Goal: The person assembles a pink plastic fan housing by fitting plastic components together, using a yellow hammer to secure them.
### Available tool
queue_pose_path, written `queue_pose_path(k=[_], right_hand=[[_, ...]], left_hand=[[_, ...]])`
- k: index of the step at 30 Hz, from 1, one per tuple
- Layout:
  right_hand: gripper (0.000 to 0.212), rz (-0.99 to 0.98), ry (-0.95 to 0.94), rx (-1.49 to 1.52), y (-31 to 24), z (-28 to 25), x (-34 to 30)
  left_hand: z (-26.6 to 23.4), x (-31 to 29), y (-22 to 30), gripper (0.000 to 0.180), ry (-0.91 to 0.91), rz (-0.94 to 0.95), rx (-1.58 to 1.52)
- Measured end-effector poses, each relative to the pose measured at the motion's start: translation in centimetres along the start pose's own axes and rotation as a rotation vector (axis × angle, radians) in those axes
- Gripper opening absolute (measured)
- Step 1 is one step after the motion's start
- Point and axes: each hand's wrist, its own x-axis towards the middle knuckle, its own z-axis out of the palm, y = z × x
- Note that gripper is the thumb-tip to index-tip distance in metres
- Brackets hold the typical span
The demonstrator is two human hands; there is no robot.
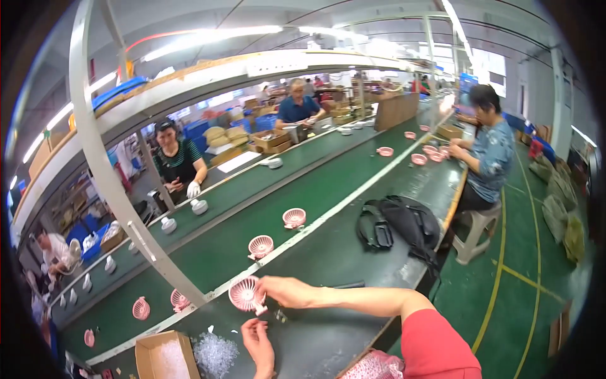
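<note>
My right hand (287, 292) grips a round pink slotted fan housing (245, 294) by its right side, above the near edge of the dark worktable. Just below the housing is my left hand (259, 346), its fingers bent and drawn together; whatever may be between them is too small to make out. To its left lies a heap of small clear plastic pieces (216, 354). Beside the heap stands an open cardboard box (165, 357) with more small pale pieces inside. A few tiny parts (280, 316) lie by my right wrist.
More pink fan housings (261, 247) sit along the green conveyor belt (334, 196). A metal post (129, 215) rises at the left. A black bag (404, 224) rests on the table to the right. One co-worker (489, 151) sits on a stool; others work across the belt.
</note>
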Motion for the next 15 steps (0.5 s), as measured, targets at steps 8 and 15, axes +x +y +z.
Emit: queue_pose_path(k=[8, 15], right_hand=[[0.021, 0.025, -0.090, -0.211, -4.1, 0.3, -6.1], [0.027, 0.163, -0.223, -0.233, -4.2, 1.8, -8.0]], left_hand=[[-0.2, -1.5, 3.7, 0.031, 0.010, 0.831, 0.764], [-1.0, -2.4, 1.7, 0.020, -0.523, 0.864, 0.824]])
